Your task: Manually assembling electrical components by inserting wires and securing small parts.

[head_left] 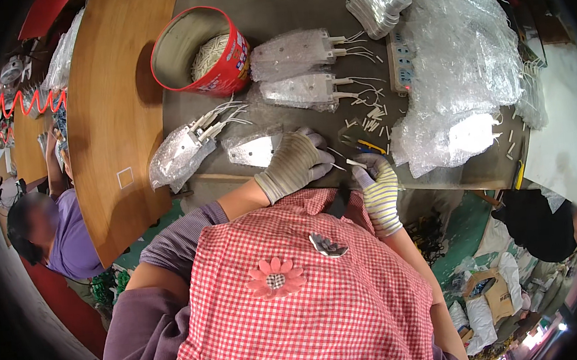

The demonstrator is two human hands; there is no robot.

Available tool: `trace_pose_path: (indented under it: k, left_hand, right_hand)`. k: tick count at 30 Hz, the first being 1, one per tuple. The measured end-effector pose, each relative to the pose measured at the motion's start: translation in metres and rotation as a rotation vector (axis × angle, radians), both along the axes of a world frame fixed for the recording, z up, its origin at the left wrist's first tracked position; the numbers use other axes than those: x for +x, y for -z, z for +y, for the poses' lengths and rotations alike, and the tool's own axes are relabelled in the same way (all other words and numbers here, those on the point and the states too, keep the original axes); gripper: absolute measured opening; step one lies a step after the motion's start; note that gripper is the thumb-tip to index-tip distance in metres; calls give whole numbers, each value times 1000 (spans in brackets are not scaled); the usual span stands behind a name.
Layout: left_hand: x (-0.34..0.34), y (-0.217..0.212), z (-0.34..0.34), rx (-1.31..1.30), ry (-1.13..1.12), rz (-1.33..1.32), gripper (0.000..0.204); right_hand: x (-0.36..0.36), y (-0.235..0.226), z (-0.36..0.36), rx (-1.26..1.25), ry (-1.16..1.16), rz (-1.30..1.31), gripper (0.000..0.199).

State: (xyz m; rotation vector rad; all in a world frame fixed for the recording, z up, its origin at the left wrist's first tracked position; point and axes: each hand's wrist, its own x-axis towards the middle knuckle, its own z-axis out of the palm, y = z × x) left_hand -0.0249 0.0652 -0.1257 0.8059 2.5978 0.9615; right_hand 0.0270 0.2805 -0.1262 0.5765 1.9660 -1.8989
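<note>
My left hand (293,163), in a grey striped glove, is closed on thin white wires (334,154) that stick out past its fingertips. Under and beside it lies a bubble-wrapped white plate (252,151), partly hidden by the glove. In a yellow-striped glove, my right hand (379,194) pinches a small white sleeve (354,163) close to the wire ends; whether a wire is inside it I cannot tell. Just beyond the right fingertips rests a yellow-and-blue hand tool (370,146). Several loose white sleeves (373,116) are scattered behind it.
A red tin (232,67) holds many white sleeves (211,55). Bubble-wrapped plates with wires (293,56) lie near it, another (181,151) at left. On the right are a power strip (400,58), bare stacked plates (378,3) and a wrapped heap (457,54). People sit left (74,228) and right (536,226).
</note>
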Motion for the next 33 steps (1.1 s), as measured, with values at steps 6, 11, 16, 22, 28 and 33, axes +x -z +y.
trace_pose_path:
  k: [6, 11, 16, 22, 28, 33]
  left_hand:
    - [7, 10, 3, 158, -192, -14, 18]
    - [8, 11, 6, 132, -192, -9, 18]
    - [9, 14, 4, 110, -169, -18, 20]
    - [8, 10, 3, 89, -140, -40, 17]
    - [10, 13, 3, 125, -171, -9, 16]
    - [9, 12, 3, 110, -134, 27, 15]
  right_hand:
    - [0, 1, -3, -73, 26, -7, 17]
    - [2, 0, 0, -245, 77, -43, 17]
    - [5, -1, -3, -231, 81, 29, 15]
    - [5, 8, -7, 139, -37, 233, 14]
    - [1, 0, -7, 26, 0, 178, 12]
    - [-1, 1, -11, -19, -63, 122, 12]
